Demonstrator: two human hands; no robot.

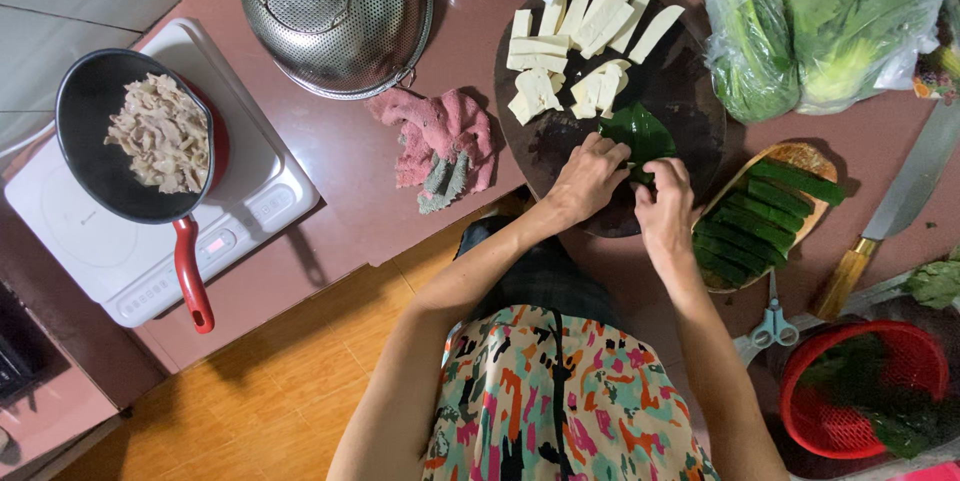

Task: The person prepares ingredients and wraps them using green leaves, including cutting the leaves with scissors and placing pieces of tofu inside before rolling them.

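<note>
Head view shows both hands, left hand (585, 179) and right hand (664, 203), fingers pinching a glossy dark green leaf (640, 136) on the round dark wooden board (690, 91), about seven finished green leaf rolls (765, 216) already stacked on the small oval wooden tray (800, 154), many pale tofu slices (575, 46) unwrapped.

One frying pan (120, 136), one metal colander (335, 11) and one round cutting board (690, 91) sit here. Two bagged greens (815, 16), one knife (895, 211), one pair of scissors (772, 321) and one red basket (865, 391) lie nearby.

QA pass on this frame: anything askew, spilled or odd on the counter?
One thing: the crumpled pink rag lies bunched on the counter beside the round cutting board. Nothing looks spilled. Both hands, left and right, press a green leaf on the board.
</note>
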